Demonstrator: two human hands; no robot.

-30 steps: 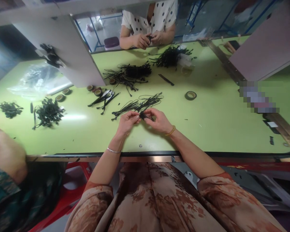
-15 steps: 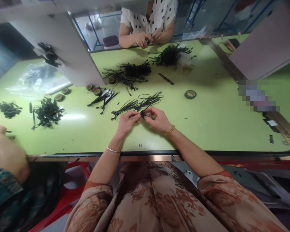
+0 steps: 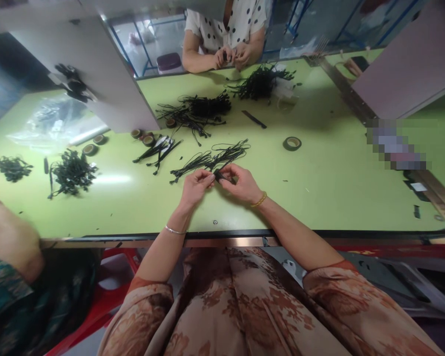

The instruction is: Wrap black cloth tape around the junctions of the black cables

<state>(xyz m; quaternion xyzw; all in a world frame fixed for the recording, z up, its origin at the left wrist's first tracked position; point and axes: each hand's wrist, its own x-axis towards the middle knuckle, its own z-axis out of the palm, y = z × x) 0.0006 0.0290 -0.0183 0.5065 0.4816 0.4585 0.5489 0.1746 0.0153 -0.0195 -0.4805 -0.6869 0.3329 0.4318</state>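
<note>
My right hand [image 3: 243, 184] pinches a small black piece [image 3: 218, 175], whose exact kind is too small to make out, between thumb and fingers. From the other side, the thumb and fingertips of my left hand [image 3: 197, 187] close at the left end of this same piece. Just beyond my fingers, a bundle of thin black cables [image 3: 207, 162] with small connector ends lies on the green table [image 3: 330, 198]. To the right, a roll of black tape [image 3: 292, 143] rests flat. A small ring-like bit [image 3: 215, 222] is between my forearms.
Piles of black cables [image 3: 74, 173] lie at left, and another [image 3: 261, 81] at the back. Several tape rolls [image 3: 91, 149] stand near the white panel [image 3: 107, 84]. Across the table sits a co-worker [image 3: 228, 29] handling something dark; another person's arm [image 3: 7, 232] is at left.
My hands stay nearly in place; the black piece has turned slightly between my fingers. The co-worker's hands opposite have shifted, and the arm at left has moved a little.
</note>
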